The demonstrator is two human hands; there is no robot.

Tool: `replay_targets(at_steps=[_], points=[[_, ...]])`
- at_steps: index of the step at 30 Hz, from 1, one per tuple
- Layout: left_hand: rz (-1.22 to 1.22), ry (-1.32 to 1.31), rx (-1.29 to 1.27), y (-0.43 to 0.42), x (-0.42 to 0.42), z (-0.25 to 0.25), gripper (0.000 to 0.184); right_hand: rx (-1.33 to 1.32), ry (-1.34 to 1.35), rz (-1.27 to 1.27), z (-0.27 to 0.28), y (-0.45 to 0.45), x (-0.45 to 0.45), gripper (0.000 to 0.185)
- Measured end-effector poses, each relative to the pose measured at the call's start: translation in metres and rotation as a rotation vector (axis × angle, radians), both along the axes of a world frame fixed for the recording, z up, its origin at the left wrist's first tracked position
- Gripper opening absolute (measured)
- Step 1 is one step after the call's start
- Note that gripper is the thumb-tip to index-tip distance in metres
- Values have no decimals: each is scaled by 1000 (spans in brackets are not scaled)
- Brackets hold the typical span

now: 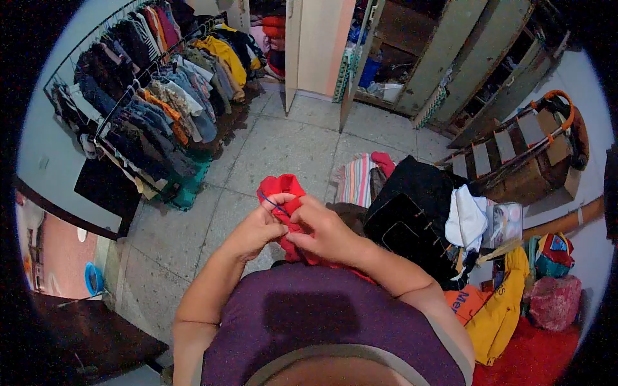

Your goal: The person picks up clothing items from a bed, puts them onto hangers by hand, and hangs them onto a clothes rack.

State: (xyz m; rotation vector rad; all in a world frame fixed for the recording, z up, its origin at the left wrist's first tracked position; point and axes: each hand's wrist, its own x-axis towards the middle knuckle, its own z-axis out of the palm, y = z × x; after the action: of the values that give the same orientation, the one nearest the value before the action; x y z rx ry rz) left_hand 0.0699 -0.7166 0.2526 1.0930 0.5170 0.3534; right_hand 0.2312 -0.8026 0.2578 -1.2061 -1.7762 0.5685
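Note:
A bright red garment is bunched up in front of my chest, and its lower part hangs down toward my lap. My left hand is closed on its left side, thumb and fingers pinched together. From the other side my right hand grips the same cloth, with its fingertips close to those of the left. A thin dark blue strip runs slantwise across the red cloth between the hands; whether it is a cord or part of a hanger I cannot tell. Folds and fingers hide much of the garment.
Clothes racks full of garments stand at the left. A black bag with a white cloth on it lies at the right, near a yellow garment. Metal cabinets and a ladder stand behind.

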Motion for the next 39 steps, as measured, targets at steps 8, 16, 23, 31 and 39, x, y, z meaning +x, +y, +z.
replay_targets(at_steps=[8,16,23,31,39], points=[[32,48,90,0,-1,-17,65,-12,-15,-25,-1,-3,-3,24],[100,-173,-113,-4,6,-17,67,16,-76,-62,9,-1,-1,33],[120,-208,-138,-6,4,-8,70,-4,-4,-30,5,-2,0,18],[163,-159,-45,-9,4,-8,65,-52,-32,-85,8,3,4,12],[216,-122,138,-11,9,-8,77,-91,162,-142,4,7,2,10]])
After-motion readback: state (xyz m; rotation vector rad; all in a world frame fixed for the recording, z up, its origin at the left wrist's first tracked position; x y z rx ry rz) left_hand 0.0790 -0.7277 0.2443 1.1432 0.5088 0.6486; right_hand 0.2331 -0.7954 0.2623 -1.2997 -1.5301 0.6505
